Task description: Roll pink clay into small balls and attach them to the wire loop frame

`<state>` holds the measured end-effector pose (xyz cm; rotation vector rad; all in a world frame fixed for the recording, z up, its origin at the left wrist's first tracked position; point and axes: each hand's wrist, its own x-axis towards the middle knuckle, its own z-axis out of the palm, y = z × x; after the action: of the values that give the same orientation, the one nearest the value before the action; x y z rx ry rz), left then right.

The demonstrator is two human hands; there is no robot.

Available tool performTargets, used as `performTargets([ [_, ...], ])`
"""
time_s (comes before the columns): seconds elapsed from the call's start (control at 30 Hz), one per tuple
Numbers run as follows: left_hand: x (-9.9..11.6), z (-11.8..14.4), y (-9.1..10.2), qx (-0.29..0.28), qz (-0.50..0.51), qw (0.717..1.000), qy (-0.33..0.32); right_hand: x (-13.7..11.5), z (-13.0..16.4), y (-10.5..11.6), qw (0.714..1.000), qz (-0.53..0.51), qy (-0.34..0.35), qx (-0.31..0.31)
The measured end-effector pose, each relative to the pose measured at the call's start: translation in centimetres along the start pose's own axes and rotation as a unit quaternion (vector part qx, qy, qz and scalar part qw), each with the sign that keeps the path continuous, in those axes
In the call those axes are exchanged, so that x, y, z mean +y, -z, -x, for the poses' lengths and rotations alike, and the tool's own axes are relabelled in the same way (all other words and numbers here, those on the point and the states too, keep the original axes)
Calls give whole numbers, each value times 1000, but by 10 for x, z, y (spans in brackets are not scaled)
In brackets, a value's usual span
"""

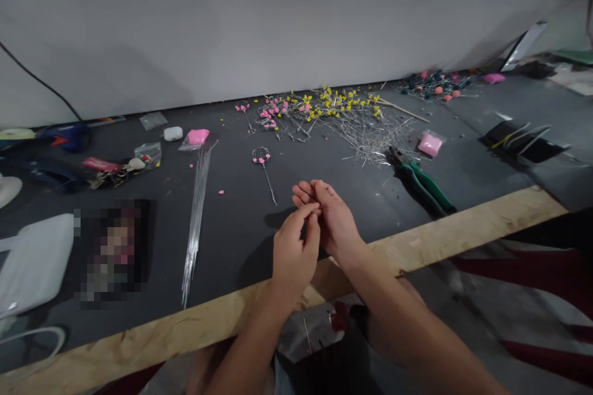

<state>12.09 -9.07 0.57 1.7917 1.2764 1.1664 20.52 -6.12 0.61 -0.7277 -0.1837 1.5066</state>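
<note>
My left hand [295, 248] and my right hand [340, 220] meet above the front part of the dark tabletop. Thumb and forefinger of the left are pinched together against the right palm. The right hand is cupped, its fingers curled and pressed together. Whatever sits between the fingers is too small or hidden to make out. Just beyond them lies a twisted wire stem [267, 182] with a looped head and small pink clay bits on it. A bundle of straight wires [195, 228] rests to the left. Green-handled pliers [424, 182] lie to the right.
Along the back are yellow-tipped wire stems [333, 102], pink-tipped ones [273, 111] and a heap of loose wires [377, 136]. Pink clay packets [430, 144] [197, 137], a white earbud case [173, 133] and keys [111, 176] lie around. A wooden strip [208, 318] edges the table's front.
</note>
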Motion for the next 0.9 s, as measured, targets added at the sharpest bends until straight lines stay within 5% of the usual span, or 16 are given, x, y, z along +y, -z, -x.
performTargets([
  [0.13,-3,-2,-1,47,38,998,-22,18,11,-4,1000,9,8,-22],
  [0.27,-4,0,-2,16,37,998,-37,26,26,-13,995,69,-29,-67],
  [0.47,10,14,-2,-59,142,988,14,12,33,-24,988,118,29,-94],
  [0.73,-2,3,11,-26,269,955,123,43,39,-15,957,259,82,-107],
  [0.9,-3,14,7,-28,258,956,134,30,38,-23,957,239,109,-126],
])
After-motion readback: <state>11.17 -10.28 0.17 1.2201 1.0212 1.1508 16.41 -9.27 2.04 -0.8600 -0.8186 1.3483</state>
